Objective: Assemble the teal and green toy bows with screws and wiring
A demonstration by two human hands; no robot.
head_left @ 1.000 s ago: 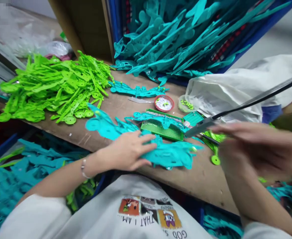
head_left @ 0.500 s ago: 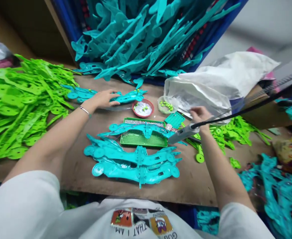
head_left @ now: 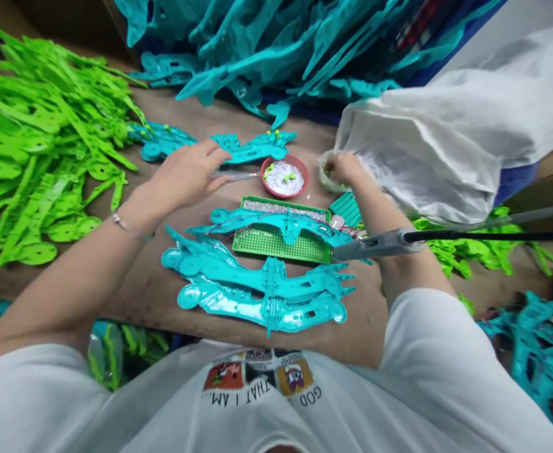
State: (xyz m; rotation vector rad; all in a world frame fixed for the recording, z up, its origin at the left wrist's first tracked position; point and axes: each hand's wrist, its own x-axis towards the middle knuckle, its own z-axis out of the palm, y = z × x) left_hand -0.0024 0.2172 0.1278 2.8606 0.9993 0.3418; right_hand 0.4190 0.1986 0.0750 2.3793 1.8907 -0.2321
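My left hand rests palm down at the back of the table, thumb and fingers apart. It lies over a translucent strip and beside the teal molded plastic parts, which carry small green knobs. My right hand dips into a small whitish bowl of little yellow-green pieces. Its fingers are bent together, and what they pinch, if anything, is hidden. Between the hands stands a red basket with white bits and a few green pieces. Nearer me, two winged teal assemblies lie one before the other.
A green perforated tray has a teal part across it. A grey tool with a black cord hangs over the right side. Green parts heap up left, teal ones behind. A white sack lies back right.
My right hand has moved left and into the whitish bowl. My left hand has shifted off the teal part toward the strip. The view has tilted lower and closer.
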